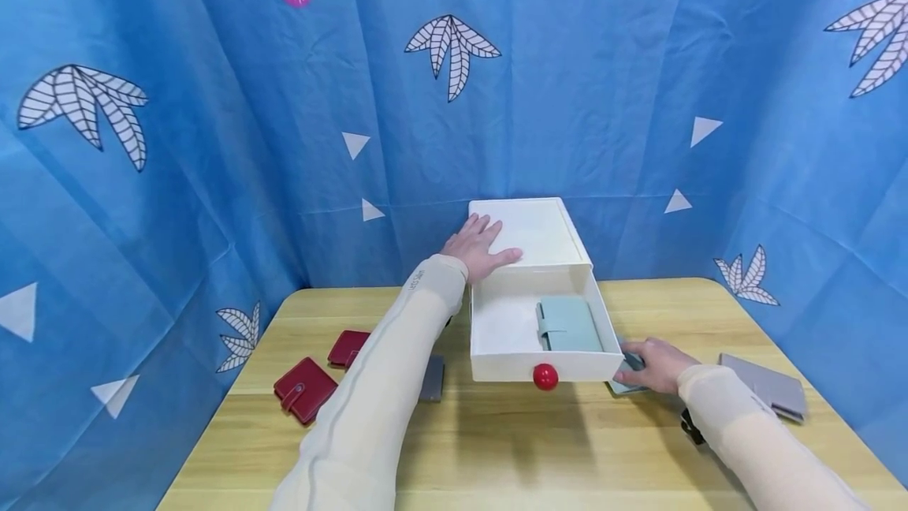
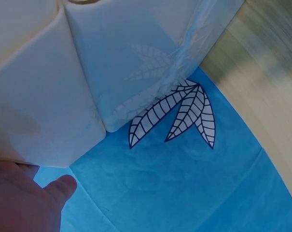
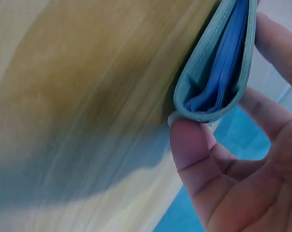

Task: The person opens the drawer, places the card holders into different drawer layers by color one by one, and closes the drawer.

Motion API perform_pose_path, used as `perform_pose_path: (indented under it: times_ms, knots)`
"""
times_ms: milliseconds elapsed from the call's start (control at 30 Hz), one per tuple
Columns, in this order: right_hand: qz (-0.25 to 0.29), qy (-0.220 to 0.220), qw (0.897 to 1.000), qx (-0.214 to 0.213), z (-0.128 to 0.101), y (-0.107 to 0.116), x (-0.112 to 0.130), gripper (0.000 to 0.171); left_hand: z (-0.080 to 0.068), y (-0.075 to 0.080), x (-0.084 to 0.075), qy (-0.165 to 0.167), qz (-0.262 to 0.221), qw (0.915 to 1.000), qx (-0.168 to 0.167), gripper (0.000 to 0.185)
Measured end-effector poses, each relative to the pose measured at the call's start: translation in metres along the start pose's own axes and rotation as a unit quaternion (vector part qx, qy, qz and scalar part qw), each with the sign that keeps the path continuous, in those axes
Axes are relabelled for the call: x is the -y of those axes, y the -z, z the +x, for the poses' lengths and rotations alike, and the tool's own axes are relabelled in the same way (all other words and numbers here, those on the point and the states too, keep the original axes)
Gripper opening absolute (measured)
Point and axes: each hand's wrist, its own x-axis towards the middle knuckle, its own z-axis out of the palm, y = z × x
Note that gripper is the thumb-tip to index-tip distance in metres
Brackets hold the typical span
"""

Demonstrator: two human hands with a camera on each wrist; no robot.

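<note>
- The left hand [image 1: 481, 247] lies flat, fingers straight, on top of the white drawer box [image 1: 534, 231], which stands at the far edge of the tabletop [image 1: 496, 448] against the blue leaf-print cloth [image 1: 213, 140].
- In the left wrist view the thumb [image 2: 59, 189] sits beside the box's rounded white corner [image 2: 63, 121], with the cloth below it.
- The drawer [image 1: 496, 337] is pulled out toward the person; a red round knob [image 1: 545, 376] sits on its front.
- Inside the drawer a pale teal wallet [image 1: 567, 324] lies flat on the right side.
- The right hand [image 1: 656, 365] grips a second teal wallet [image 1: 623, 385] lying on the tabletop just right of the drawer front.
- The right wrist view shows that wallet's folded edge [image 3: 218, 63] pinched between thumb [image 3: 189, 145] and fingers [image 3: 276, 43], blue lining showing inside.
- Two red wallets [image 1: 305, 389] [image 1: 347, 347] lie on the left of the tabletop, with a grey one [image 1: 433, 378] partly hidden behind the left sleeve.
- Another grey wallet [image 1: 766, 385] lies at the right edge, well apart from the drawer.
</note>
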Motion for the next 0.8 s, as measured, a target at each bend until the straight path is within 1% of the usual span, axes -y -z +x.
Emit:
perform_pose_path:
  times_ms: [67, 300, 500, 633, 800]
  knots:
    - [-0.002, 0.006, 1.0, -0.008, 0.0004, 0.0, 0.0013, 0.077, -0.0005, 0.0014, -0.0001, 0.0, 0.0, 1.0, -0.001, 0.089]
    - [0.0, -0.008, 1.0, -0.012, 0.0005, -0.0002, 0.0051, 0.075, 0.0011, 0.0027, 0.0011, 0.006, 0.004, 1.0, -0.003, 0.089]
    - [0.003, -0.033, 0.999, -0.002, -0.0039, -0.0032, 0.0058, 0.084, 0.0016, 0.0007, 0.0004, 0.008, 0.004, 1.0, 0.001, 0.089]
    - [0.011, -0.046, 0.999, -0.006, -0.0068, -0.0019, 0.0063, 0.092, 0.0022, -0.0006, -0.0006, 0.006, 0.006, 1.0, 0.001, 0.088]
    - [0.037, -0.073, 0.997, -0.005, -0.0066, 0.0022, 0.0091, 0.096, 0.0018, -0.0009, -0.0025, 0.004, 0.002, 1.0, 0.001, 0.088]
